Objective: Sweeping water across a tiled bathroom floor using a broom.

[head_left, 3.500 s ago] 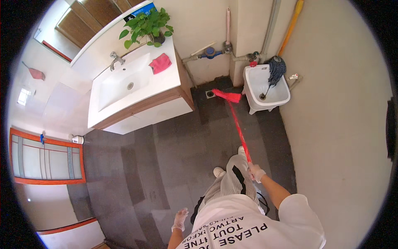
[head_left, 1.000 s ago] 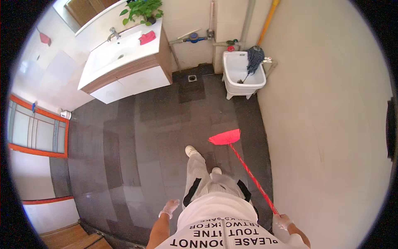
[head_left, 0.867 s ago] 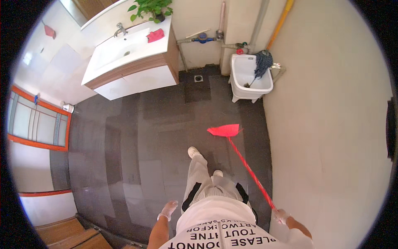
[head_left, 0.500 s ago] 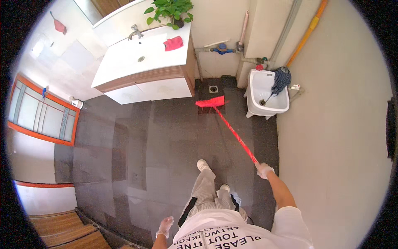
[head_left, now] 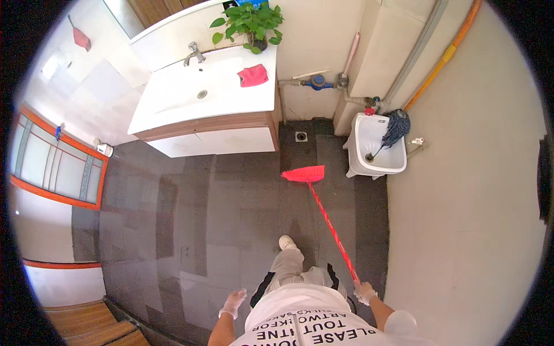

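My right hand (head_left: 365,292), in a thin clear glove, grips the end of a red broom handle (head_left: 332,228). The red broom head (head_left: 303,173) rests on the dark tiled floor (head_left: 190,225) ahead of me, between the sink cabinet and the small white mop basin. My left hand (head_left: 233,303), also gloved, hangs free at my side with its fingers loosely apart and nothing in it. One white shoe (head_left: 287,243) shows below me.
A white sink counter (head_left: 202,92) with a tap, a pink cloth (head_left: 253,75) and a potted plant (head_left: 251,20) stands at the back. A low white basin (head_left: 378,147) holds a blue mop. A floor drain (head_left: 301,136) lies between them. An orange-framed door (head_left: 55,161) is on the left.
The broom head has been drawn back along the floor from near the drain toward me. My right hand has pulled in closer to my body. My left hand stays at my side.
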Tool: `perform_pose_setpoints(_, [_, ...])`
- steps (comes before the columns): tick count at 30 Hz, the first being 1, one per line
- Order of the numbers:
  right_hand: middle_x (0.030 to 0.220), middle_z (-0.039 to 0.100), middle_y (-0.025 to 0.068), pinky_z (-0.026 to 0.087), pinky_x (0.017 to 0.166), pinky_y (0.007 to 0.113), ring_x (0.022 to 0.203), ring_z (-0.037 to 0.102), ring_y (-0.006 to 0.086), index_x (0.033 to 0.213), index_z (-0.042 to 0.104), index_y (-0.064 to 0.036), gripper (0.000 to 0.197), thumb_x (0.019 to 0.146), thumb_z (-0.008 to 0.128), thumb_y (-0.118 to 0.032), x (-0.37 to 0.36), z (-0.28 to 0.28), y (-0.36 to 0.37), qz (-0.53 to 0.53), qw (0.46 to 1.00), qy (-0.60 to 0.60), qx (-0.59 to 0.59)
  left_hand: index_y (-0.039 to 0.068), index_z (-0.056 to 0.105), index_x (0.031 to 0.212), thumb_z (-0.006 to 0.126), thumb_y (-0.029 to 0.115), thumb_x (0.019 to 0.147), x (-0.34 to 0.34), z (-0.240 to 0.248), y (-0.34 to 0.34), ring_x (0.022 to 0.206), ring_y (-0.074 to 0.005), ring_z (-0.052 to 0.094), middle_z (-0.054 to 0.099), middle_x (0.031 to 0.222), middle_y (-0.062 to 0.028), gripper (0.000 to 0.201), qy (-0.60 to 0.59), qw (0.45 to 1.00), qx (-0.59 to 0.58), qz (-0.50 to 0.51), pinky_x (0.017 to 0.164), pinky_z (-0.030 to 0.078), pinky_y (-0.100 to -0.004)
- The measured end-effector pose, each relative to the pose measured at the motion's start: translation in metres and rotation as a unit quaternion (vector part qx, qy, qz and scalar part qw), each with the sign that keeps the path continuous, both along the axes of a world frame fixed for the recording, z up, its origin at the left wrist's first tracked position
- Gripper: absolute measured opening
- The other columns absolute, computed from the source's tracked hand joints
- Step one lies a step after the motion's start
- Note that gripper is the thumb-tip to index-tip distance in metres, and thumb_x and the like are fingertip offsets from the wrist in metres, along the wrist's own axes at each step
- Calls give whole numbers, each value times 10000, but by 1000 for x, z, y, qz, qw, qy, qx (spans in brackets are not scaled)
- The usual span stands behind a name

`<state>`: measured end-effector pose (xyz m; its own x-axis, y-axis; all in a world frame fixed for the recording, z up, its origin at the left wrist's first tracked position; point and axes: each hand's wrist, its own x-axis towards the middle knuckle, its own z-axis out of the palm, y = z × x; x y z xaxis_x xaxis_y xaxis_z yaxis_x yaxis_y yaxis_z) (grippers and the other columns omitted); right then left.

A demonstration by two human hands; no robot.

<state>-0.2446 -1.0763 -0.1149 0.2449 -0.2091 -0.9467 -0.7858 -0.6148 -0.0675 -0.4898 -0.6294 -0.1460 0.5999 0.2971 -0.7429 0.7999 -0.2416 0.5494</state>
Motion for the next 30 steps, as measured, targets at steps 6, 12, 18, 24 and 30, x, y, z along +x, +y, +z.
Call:
perform_pose_setpoints(6, [596, 553, 147, 395, 422, 346, 470, 541, 235, 716, 551, 22, 515, 774, 387, -462, 110, -5, 108, 197, 965, -171, -3, 74, 515, 1044, 492, 269, 746, 17, -10, 37, 971, -189, 477, 531, 1025, -83, 357, 38, 983, -77, 163, 823, 360, -293])
perform_pose_setpoints(12, [448, 470, 82, 353, 368, 352, 380, 485, 207, 591, 503, 7, 485, 765, 412, -437, 132, 41, 148, 99, 978, -159, 91, 18, 515, 1020, 525, 203, 747, 4, 10, 18, 816, -136, 508, 557, 941, -44, 329, -30, 939, -118, 321, 726, 398, -271])
perform_pose_setpoints(18, [511, 508, 129, 413, 453, 376, 447, 518, 258, 728, 537, -14, 424, 784, 387, -407, 68, 53, 105, 127, 983, -125, 52, -18, 557, 829, 539, 225, 704, -78, -41, -43, 627, -144, 474, 544, 705, -35, 274, 104, 952, -63, 282, 572, 387, -274])
perform_pose_setpoints(24, [585, 535, 166, 393, 464, 364, 510, 528, 257, 642, 547, 38, 546, 758, 405, -477, 84, -10, 118, 152, 962, -212, 82, 10, 556, 842, 533, 253, 721, -106, -21, -64, 605, -127, 479, 545, 704, -27, 273, 20, 993, 38, 108, 544, 377, -253])
perform_pose_setpoints(30, [432, 450, 52, 284, 294, 309, 312, 404, 167, 583, 515, -8, 426, 764, 460, -390, 171, -53, 158, 178, 933, -313, 19, 38, 555, 855, 527, 282, 737, -49, 39, -51, 582, -109, 484, 546, 703, -18, 272, 0, 962, 26, 273, 517, 367, -233])
